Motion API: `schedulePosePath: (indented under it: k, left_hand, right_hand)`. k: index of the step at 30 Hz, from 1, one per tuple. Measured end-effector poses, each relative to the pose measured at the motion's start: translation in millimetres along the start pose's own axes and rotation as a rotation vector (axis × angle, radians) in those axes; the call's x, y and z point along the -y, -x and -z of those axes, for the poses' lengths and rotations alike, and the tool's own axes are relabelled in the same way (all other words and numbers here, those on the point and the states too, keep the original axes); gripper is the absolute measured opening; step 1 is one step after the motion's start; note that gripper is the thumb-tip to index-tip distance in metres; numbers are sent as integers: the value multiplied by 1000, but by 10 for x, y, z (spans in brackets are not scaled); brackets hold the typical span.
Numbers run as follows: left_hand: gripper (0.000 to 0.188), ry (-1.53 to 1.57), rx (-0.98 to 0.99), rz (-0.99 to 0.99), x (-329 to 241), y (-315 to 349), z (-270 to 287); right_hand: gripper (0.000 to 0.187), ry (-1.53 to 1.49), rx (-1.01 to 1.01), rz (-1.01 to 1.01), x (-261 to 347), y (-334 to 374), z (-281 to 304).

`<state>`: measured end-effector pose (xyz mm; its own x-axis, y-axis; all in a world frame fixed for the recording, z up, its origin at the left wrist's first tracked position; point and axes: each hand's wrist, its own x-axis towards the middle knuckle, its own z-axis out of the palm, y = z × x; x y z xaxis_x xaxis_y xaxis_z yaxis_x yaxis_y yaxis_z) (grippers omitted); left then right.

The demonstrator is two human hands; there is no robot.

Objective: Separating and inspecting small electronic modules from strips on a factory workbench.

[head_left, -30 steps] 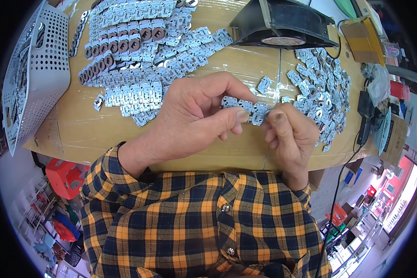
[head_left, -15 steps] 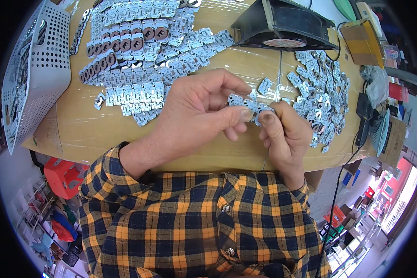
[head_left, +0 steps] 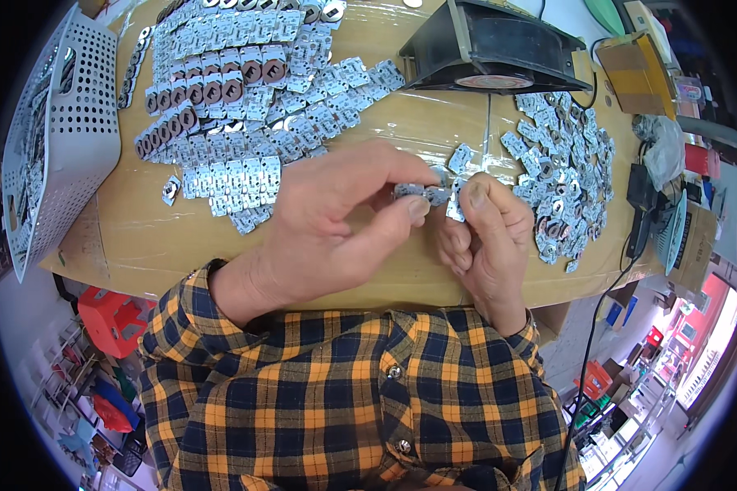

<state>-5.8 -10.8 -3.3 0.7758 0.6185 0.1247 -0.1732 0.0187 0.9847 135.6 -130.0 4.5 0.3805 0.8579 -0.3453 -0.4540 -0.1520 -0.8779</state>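
Between thumb and fingers, my left hand (head_left: 336,217) pinches a short strip of small white circuit boards (head_left: 409,191) above the table. My right hand (head_left: 491,233) is closed on a single small circuit board (head_left: 456,203) at the strip's right end; this piece stands at an angle to the strip. My fingers hide part of both pieces. Just beyond my hands a loose board (head_left: 461,157) lies on the table. To the left are stacked strips of boards (head_left: 237,176), some with round brown parts. A heap of loose single boards (head_left: 561,176) spreads out on the right.
A white perforated basket (head_left: 86,98) holding more boards stands at the far left. A black fan (head_left: 499,49) sits at the back, with a cardboard box (head_left: 637,74) to its right. A black cable (head_left: 585,368) hangs off the table's right side.
My right hand has turned its board out of line with the strip, where before both lay nearly flat together. Both hands have shifted slightly left.
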Motion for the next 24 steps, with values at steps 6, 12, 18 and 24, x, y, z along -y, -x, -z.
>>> schedulePosePath:
  k: [6, 12, 18, 24]
  left_hand:
    - [22, -479, 30, -323, 16, -37, 16]
    - [24, -514, -68, -391, 64, -8, -21]
    - [23, -526, -88, -411, 66, -11, -22]
    - [21, -495, -92, -349, 28, -20, -4]
  right_hand:
    - [32, 25, 25, 23, -28, -13, 19]
    - [32, 12, 36, -9, -10, -28, -5]
    - [32, -30, 19, -30, -12, -33, -23]
    - [31, -42, 22, -26, -16, -38, -31]
